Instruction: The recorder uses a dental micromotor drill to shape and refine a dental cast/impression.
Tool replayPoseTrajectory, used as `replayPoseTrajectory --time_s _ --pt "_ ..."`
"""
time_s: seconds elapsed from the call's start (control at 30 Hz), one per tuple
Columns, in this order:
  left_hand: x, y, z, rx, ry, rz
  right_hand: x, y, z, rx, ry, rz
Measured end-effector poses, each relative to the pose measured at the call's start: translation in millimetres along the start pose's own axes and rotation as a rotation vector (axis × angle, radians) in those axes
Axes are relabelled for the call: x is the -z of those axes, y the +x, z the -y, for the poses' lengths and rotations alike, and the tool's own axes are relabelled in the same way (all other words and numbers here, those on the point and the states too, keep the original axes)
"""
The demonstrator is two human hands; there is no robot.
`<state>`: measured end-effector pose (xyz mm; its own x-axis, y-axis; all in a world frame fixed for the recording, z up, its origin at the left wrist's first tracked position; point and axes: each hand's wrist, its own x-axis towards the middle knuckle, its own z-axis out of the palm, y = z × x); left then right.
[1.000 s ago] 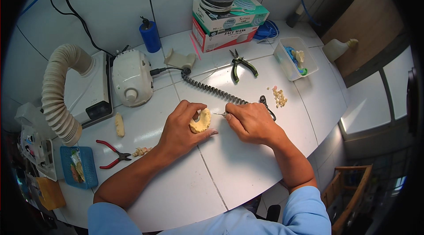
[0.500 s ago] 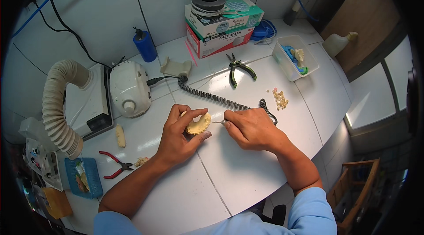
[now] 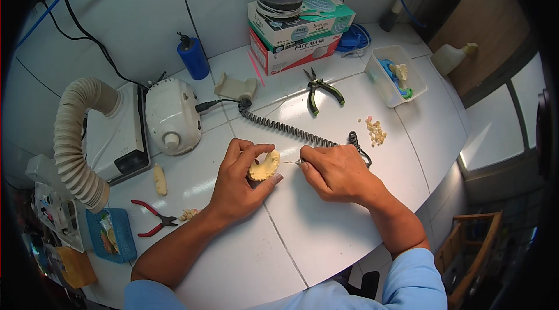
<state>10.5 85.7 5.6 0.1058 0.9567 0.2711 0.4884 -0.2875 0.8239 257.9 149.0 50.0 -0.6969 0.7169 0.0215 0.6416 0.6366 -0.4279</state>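
A pale yellow dental cast [image 3: 265, 168], curved like a horseshoe, is held between the thumb and fingers of my left hand [image 3: 237, 179]. My right hand [image 3: 338, 173] is closed round a dental handpiece [image 3: 301, 162], most of which its fingers hide. The handpiece's thin bur points left at the cast, a small gap apart from it. A black coiled cord [image 3: 285, 129] runs from the white motor unit [image 3: 172, 116] to a loop beside my right hand.
Green-handled pliers [image 3: 320, 92] and loose tooth-like pieces [image 3: 377, 131] lie beyond my hands. Red-handled cutters [image 3: 154, 218], a blue basket [image 3: 119, 254] and a ribbed hose [image 3: 74, 141] are at left. Stacked boxes [image 3: 294, 56] and a clear tub [image 3: 384, 97] stand at the back.
The cast has turned in my left hand, so more of its broad face shows. My right hand keeps its grip on the handpiece. The whole view has shifted slightly.
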Motion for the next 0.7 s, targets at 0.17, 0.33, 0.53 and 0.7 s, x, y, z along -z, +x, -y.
replayPoseTrajectory --time_s 0.17,0.33,0.53,0.7 --pt "0.7 0.5 -0.1 0.010 -0.016 -0.002 -5.0 -0.2 -0.8 0.003 -0.002 -0.048" --pt "3.5 0.7 -7.5 0.077 -0.025 0.032 -6.1 -0.8 -0.1 0.008 0.006 -0.069" --pt "2.4 1.9 -0.6 0.032 -0.011 0.027 -8.5 -0.1 -1.7 0.029 -0.006 -0.092" --pt "-0.4 -1.4 0.2 0.018 -0.072 0.041 -8.1 -1.8 2.3 0.045 0.009 -0.106"
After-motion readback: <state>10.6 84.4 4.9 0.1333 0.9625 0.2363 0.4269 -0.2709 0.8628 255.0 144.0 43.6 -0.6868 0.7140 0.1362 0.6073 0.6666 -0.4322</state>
